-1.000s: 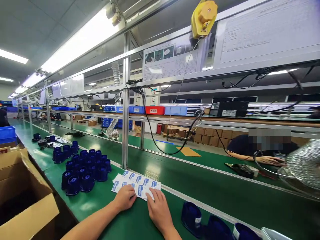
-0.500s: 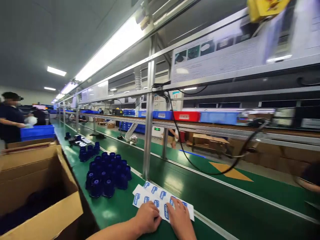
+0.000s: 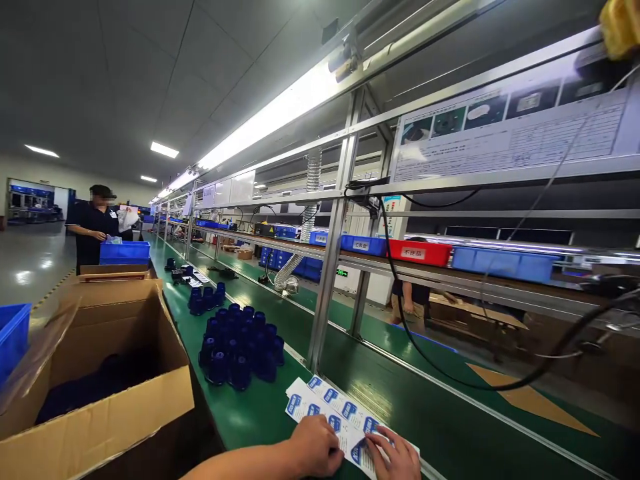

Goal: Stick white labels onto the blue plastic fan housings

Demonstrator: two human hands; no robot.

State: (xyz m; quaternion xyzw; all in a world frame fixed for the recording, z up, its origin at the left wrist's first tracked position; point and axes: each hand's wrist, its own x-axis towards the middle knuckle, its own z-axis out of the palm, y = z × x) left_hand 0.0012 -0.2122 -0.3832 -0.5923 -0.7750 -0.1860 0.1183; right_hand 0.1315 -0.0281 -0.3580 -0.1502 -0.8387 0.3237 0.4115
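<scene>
Hands rest on a white label sheet (image 3: 334, 408) lying flat on the green conveyor belt (image 3: 250, 413): left hand (image 3: 315, 445) loosely curled pressing it, right hand (image 3: 397, 457) fingers spread flat, beside clustered blue caps (image 3: 240, 343).

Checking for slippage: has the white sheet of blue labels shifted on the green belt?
No. The white label sheet keeps its spot beside the silver upright post; only the camera turned.

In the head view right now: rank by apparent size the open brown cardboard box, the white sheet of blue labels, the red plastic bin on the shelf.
1. Open brown cardboard box, largest by far, though nearest the camera.
2. White sheet of blue labels, under both hands.
3. Red plastic bin on the shelf; it sits farther away, so 2 versus 3 is unsure.
</scene>
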